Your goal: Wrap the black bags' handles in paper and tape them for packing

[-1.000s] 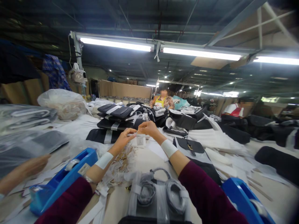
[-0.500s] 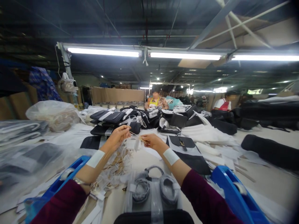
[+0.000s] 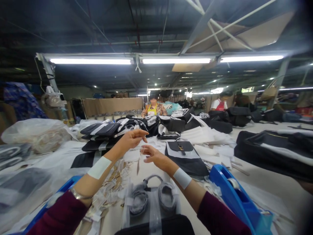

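My left hand (image 3: 132,138) is raised above the table with its fingers pinched on the string of a small hang tag (image 3: 138,164), which dangles edge-on below it. My right hand (image 3: 154,156) sits just under and to the right, fingers curled near the same string. Both wrists wear white patches. A heap of white and tan tags (image 3: 114,186) lies under my left forearm. In front of me lies a black bag with plastic-wrapped straps (image 3: 153,199).
Blue tape dispensers (image 3: 232,195) stand at my right and lower left. A black and grey handbag (image 3: 186,156) lies past my right hand. Stacked black bags (image 3: 105,130), a plastic sack (image 3: 36,133) and white wrapping cover the table. Other people work at the far end.
The view has swung right. My hands have drawn apart and my left hand has risen, so the tag that was held flat between them now dangles from its string.
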Available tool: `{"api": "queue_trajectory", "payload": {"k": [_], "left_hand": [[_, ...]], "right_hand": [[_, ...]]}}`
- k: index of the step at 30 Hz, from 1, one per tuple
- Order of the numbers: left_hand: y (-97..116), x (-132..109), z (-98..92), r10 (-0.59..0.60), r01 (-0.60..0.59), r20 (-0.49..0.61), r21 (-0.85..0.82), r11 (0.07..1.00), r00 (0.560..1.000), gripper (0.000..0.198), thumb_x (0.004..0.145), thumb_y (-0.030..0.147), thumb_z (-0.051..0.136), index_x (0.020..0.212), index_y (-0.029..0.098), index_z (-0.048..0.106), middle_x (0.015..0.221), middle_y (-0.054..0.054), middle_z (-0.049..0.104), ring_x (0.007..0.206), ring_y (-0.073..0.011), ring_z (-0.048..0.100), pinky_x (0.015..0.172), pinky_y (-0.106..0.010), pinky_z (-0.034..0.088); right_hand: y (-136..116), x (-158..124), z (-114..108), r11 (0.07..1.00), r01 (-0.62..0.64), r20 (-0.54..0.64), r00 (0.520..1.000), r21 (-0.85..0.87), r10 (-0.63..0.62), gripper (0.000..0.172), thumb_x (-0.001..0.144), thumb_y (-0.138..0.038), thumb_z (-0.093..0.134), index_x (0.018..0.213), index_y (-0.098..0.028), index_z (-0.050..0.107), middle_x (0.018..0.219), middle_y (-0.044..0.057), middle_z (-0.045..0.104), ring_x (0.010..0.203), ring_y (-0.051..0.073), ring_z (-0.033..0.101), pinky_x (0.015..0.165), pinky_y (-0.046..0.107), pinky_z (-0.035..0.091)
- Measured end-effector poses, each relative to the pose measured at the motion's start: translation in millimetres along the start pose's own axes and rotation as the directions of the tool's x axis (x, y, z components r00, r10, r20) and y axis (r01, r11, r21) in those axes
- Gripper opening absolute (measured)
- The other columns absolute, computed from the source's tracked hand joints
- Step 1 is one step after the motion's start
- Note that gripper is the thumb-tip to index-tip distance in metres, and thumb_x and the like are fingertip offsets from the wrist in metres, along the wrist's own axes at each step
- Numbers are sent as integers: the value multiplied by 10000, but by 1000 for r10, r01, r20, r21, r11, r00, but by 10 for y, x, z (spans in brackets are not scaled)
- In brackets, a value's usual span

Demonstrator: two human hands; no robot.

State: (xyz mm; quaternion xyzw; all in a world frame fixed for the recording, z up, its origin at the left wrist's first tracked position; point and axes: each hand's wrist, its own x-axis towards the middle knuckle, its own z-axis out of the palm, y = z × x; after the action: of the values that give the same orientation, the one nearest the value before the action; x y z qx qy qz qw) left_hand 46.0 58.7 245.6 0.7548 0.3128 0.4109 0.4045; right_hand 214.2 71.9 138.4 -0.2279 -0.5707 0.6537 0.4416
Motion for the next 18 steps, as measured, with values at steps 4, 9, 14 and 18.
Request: {"api": "queue_trajectory", "payload": {"k": [4, 9, 14, 18], "left_hand": [[159, 138, 244, -20, 4, 190, 85, 996, 982, 319, 719, 239, 670, 1018, 126, 679, 777, -44, 679, 660, -133, 613, 594, -221, 468], [236, 168, 297, -32, 34, -18, 158, 987, 999, 199, 681, 153, 670, 873, 121, 713, 614, 7, 612, 460, -62, 455, 433, -174, 320], [-24, 166, 232, -155, 123, -194, -167, 978, 969, 177, 667, 89, 696, 844, 79, 694, 526, 24, 488, 375, -17, 309, 377, -166, 165], [-405, 186, 391, -239, 177, -245, -250, 952, 940, 174, 668, 108, 702, 832, 82, 651, 602, 12, 511, 398, -9, 311, 384, -165, 168]], "right_hand": [[-205, -77, 127, 961, 273, 246, 935, -36, -256, 477, 659, -208, 767, 1109, -201, 613, 1046, 40, 652, 1044, 190, 580, 960, 339, 401], [-267, -269, 46, 971, 216, 234, 954, -106, -187, 361, 784, -344, 678, 1084, -145, 645, 607, -71, 483, 533, 72, 427, 749, 314, 504], [-300, -478, -248, 987, 110, 25, 994, -114, -108, 385, 711, -275, 702, 1079, -165, 679, 882, 0, 619, 532, 42, 371, 555, 207, 414], [-338, -514, -447, 997, 44, -69, 996, -59, -48, 335, 692, -335, 731, 960, -143, 670, 627, -49, 468, 510, 50, 323, 512, 202, 327]]}}
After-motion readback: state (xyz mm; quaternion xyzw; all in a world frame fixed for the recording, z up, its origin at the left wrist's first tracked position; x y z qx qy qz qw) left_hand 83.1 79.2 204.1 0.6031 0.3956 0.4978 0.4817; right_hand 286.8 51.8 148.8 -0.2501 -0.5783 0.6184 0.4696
